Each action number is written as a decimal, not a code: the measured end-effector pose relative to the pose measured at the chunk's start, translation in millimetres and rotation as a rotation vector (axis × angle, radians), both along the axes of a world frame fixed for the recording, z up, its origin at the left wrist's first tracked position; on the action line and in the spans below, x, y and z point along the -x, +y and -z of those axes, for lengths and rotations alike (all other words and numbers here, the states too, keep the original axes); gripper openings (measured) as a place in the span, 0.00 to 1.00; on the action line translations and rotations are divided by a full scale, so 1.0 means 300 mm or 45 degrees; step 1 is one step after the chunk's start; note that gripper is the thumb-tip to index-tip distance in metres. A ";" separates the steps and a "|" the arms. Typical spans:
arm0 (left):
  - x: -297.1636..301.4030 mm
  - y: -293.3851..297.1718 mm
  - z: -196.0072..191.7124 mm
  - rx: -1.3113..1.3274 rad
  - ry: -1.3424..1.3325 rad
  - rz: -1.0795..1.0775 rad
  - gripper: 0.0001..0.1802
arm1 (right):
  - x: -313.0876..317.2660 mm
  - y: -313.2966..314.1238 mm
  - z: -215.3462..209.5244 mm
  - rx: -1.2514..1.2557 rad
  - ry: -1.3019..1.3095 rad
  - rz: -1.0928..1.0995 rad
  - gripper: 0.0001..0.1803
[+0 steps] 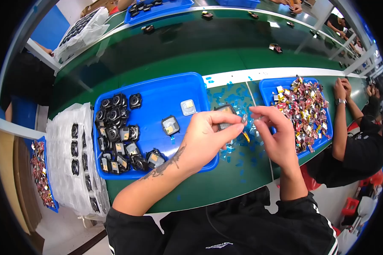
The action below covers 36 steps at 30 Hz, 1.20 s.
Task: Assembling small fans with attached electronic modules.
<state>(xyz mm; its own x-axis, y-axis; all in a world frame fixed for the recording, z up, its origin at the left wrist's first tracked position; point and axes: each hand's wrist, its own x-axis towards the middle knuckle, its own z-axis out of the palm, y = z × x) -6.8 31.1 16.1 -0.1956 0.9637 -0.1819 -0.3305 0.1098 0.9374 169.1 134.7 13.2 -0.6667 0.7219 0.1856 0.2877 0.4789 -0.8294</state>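
Note:
My left hand (206,134) pinches a dark square watch-like housing (225,109) between thumb and fingers, over the right rim of a large blue tray (157,81). A small yellowish strip (246,137) shows just below its fingertips. Close beside it, my right hand (278,134) has thumb and fingertips drawn together; what they hold, if anything, is too small to make out. Black housings (115,114) with round faces pile up at the tray's left side. One more housing (171,126) and a clear square piece (188,107) lie separately in the tray.
Blue film scraps (230,159) litter the green table (191,197). At right a blue tray (266,85) holds many small reddish-and-gold parts. White stacked packing trays (64,140) stand left. Beyond a white rail (238,77) runs a green conveyor (174,55). A co-worker's hands (342,89) rest at right.

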 end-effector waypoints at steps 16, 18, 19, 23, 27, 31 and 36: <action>0.002 0.013 0.001 -0.367 0.089 -0.107 0.31 | 0.086 -0.046 -0.048 -0.104 0.317 0.042 0.08; 0.002 0.008 -0.005 -0.420 0.159 -0.150 0.30 | 0.125 -0.063 -0.054 0.151 0.432 0.013 0.08; 0.004 0.004 -0.003 -0.387 0.150 -0.094 0.30 | 0.138 -0.058 -0.051 0.080 0.408 -0.034 0.08; 0.017 -0.006 -0.002 -0.312 0.209 0.038 0.26 | 0.159 -0.062 -0.064 -0.049 0.363 -0.028 0.07; 0.016 -0.001 -0.001 -0.370 0.310 0.067 0.25 | 0.144 -0.056 -0.079 -0.032 0.289 0.048 0.05; 0.013 -0.005 -0.002 -0.355 0.277 0.065 0.24 | 0.145 -0.057 -0.084 0.007 0.259 0.039 0.05; 0.009 -0.003 0.000 -0.333 0.184 0.093 0.25 | 0.142 -0.049 -0.074 -0.046 0.312 0.001 0.05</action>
<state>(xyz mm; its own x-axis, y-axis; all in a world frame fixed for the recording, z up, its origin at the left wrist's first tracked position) -9.5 30.1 16.0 -0.1302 0.9865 0.0988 -0.1915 -0.1228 0.9738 126.4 119.9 35.5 -0.5982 0.7122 0.3673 0.0806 0.5095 -0.8567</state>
